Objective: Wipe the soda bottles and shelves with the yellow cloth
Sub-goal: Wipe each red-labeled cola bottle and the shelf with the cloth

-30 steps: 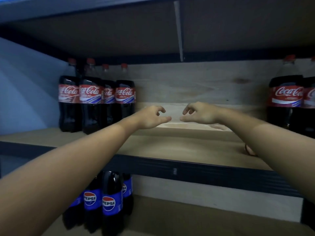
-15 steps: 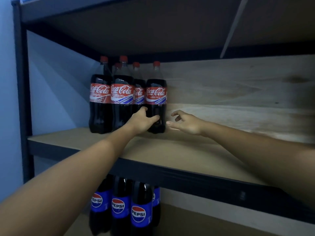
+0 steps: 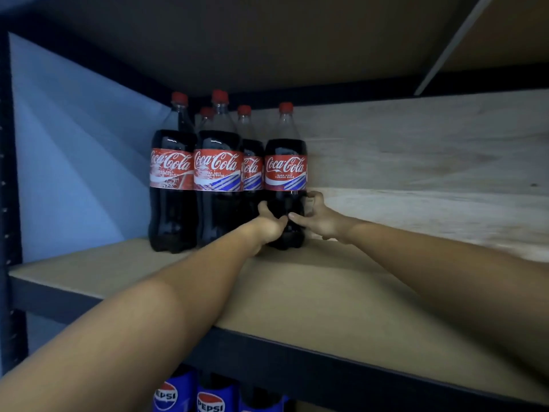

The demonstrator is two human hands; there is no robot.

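Both your hands are on the rightmost Coke bottle [image 3: 285, 179], low on its dark body: left hand [image 3: 269, 223] curled round its left side, right hand [image 3: 316, 217] curled round its right, each grip holding it. The bottle stands upright on the shelf [image 3: 297, 292], touching the other Cokes [image 3: 208, 179]; Pepsi bottles [image 3: 190, 395] stand below

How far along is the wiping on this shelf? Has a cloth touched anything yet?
Nothing looks wiped, and no yellow cloth is in view. In hand: the left hand and right hand grip the lower body of the rightmost Coca-Cola bottle from either side; it stands on the wooden shelf. Left: that bottle, the other Coca-Cola bottles beside it, the shelf board and the Pepsi bottles below.
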